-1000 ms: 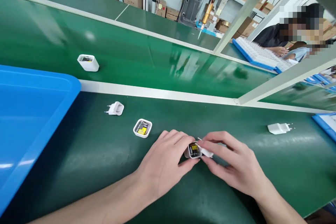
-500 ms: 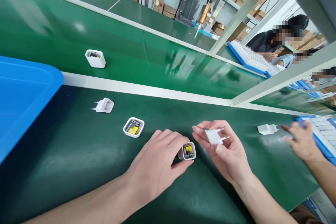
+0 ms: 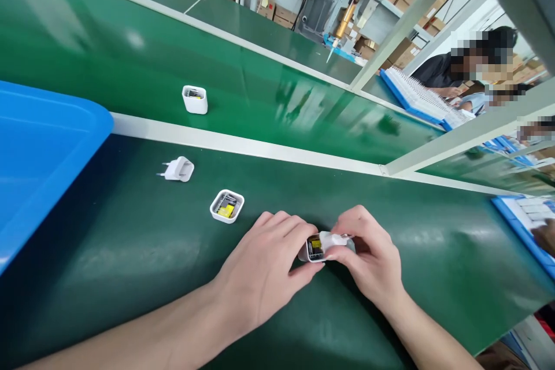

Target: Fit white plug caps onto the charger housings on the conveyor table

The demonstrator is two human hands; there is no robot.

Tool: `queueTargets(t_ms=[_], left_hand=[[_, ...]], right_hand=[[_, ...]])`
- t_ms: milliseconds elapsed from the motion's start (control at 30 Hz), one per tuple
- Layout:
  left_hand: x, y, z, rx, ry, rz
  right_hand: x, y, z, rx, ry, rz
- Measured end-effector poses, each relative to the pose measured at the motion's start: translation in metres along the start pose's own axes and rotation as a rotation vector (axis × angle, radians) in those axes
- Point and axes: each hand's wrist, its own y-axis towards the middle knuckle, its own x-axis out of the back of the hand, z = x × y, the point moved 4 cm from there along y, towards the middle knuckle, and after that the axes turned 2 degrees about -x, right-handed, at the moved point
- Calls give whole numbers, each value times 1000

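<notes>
My left hand grips a white charger housing lying on the green bench, its open end toward the right with yellow and dark parts inside. Between the thumb and fingers of my right hand is a white two-pin plug cap, held at the open end of that housing. Its pins are mostly hidden by my fingers. Beyond my left hand stands another open charger housing with a yellow part showing. Farther left, a loose plug cap rests on its side, pins pointing left.
A blue bin takes up the left side. Behind a white rail, one more open housing sits on the green belt. A co-worker's hand is over a blue tray at the right edge. Metal posts rise at right.
My right hand has turned and brought the plug cap left to the housing. The housing on the belt has shifted right. The co-worker's hand has withdrawn right, and the plug piece near it is gone.
</notes>
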Motion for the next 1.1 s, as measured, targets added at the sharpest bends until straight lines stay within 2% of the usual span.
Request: queueTargets(t_ms=[67,167,367,533,833,1100], left_hand=[[0,0,0,12,2,4],[1,0,0,17,-7,6],[-1,-1,1,-9,-9,-11],[-3,-2,3,-14,-13,-16],[-2,-2,1,-37,31,-32],[0,-3,0,-78,53,-81]], right_hand=[[-2,1,5,76,-129,72],[0,3,12,98,-215,151],[1,1,18,149,-248,178],[-4,0,17,184,-228,133],[-6,7,23,174,-268,189],[-12,5,23,257,-322,209]])
